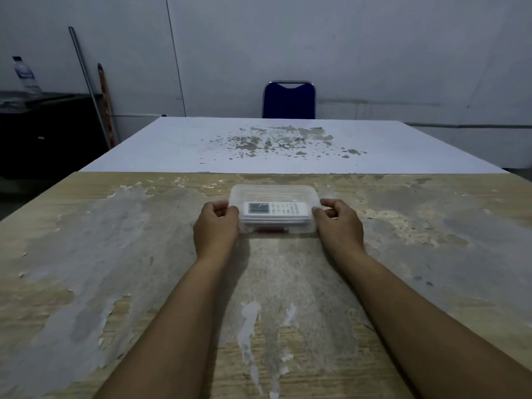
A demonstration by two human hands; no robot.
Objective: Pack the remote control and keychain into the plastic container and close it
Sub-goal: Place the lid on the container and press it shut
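A clear plastic container (275, 192) stands on the worn wooden table (115, 254), straight ahead of me. Inside it lies a white remote control (275, 210), display to the left and buttons to the right. A reddish object (272, 230), probably the keychain, shows through the near wall below the remote. A clear lid appears to lie on top of the container. My left hand (214, 228) grips the container's left end with thumb and fingers. My right hand (339, 226) grips its right end the same way.
Beyond the wooden table lies a white table (288, 145) with flaked patches. A blue chair (288, 100) stands behind it against the wall. At the far left are a dark cabinet (43, 131), a water bottle (26, 76) and leaning poles (89, 87).
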